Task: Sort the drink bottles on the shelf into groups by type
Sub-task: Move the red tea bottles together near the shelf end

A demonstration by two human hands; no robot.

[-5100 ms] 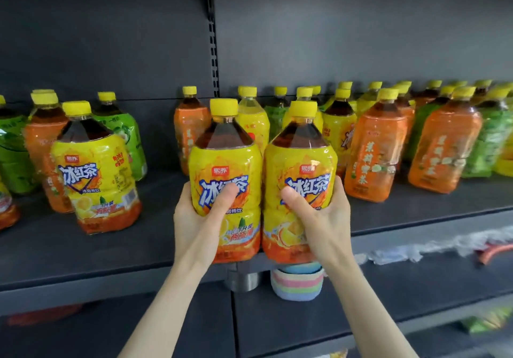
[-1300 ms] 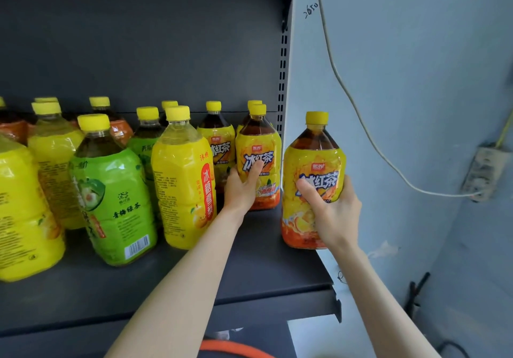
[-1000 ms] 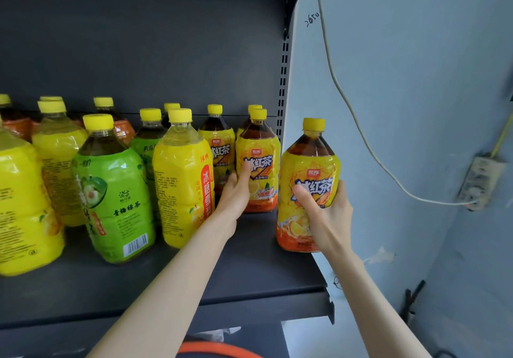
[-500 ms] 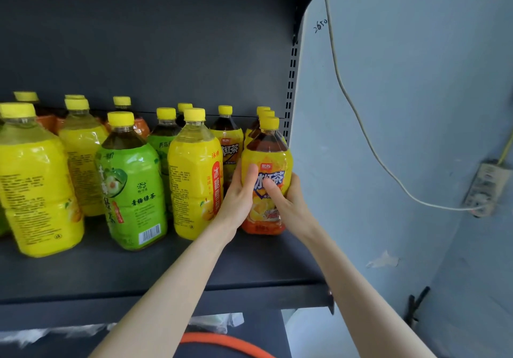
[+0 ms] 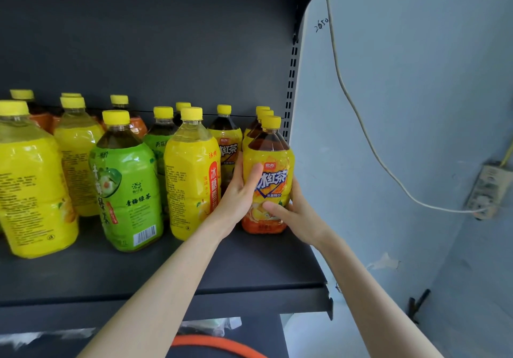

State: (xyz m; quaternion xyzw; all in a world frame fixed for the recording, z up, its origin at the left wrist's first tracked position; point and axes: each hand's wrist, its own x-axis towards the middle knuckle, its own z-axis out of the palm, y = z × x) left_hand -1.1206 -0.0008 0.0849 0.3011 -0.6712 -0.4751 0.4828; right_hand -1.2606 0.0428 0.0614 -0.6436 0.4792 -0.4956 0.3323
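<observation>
Four iced-tea bottles (image 5: pixel 227 147) grouped right; my left grip (image 5: pixel 238 195) and right grip (image 5: pixel 295 213) clasp the front bottle (image 5: pixel 273 160); green bottles (image 5: pixel 127 191), yellow bottles (image 5: pixel 191 180) unsorted.

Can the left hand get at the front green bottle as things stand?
Probably yes. The green bottle stands at the open front of the shelf, nothing before it; the left hand need only release the iced tea bottle and pass in front of the yellow bottle.
</observation>
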